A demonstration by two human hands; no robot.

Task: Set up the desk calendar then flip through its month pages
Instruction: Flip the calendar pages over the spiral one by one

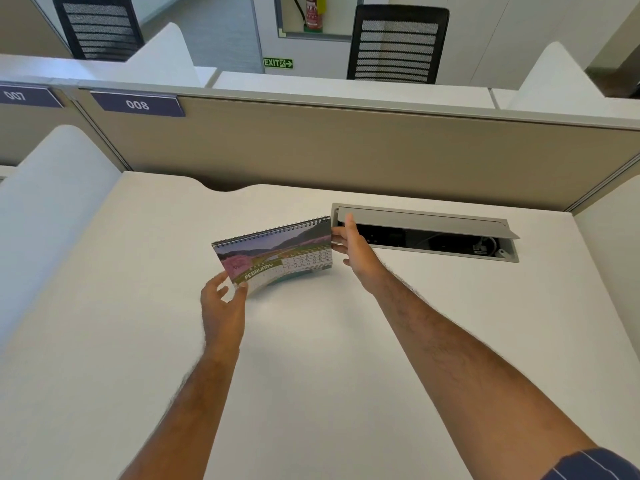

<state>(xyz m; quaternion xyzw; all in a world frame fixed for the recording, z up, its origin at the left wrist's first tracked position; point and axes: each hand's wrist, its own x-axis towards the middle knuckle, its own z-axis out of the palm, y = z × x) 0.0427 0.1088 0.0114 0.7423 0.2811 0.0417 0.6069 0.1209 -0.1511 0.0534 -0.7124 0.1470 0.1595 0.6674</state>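
Observation:
A spiral-bound desk calendar (277, 252) stands on the white desk (311, 358), its black wire binding along the top. The page facing me shows a flowery landscape, the word FEBRUARY and a date grid. My left hand (221, 303) pinches the lower left corner of that page, which curls a little off the pages beneath. My right hand (353, 245) grips the calendar's right edge, thumb up beside the binding.
Just right of the calendar, a grey cable hatch (426, 221) in the desk stands with its lid raised and cables inside. A beige partition (346, 147) closes the desk's far side. White dividers flank it. Two black mesh chairs stand beyond.

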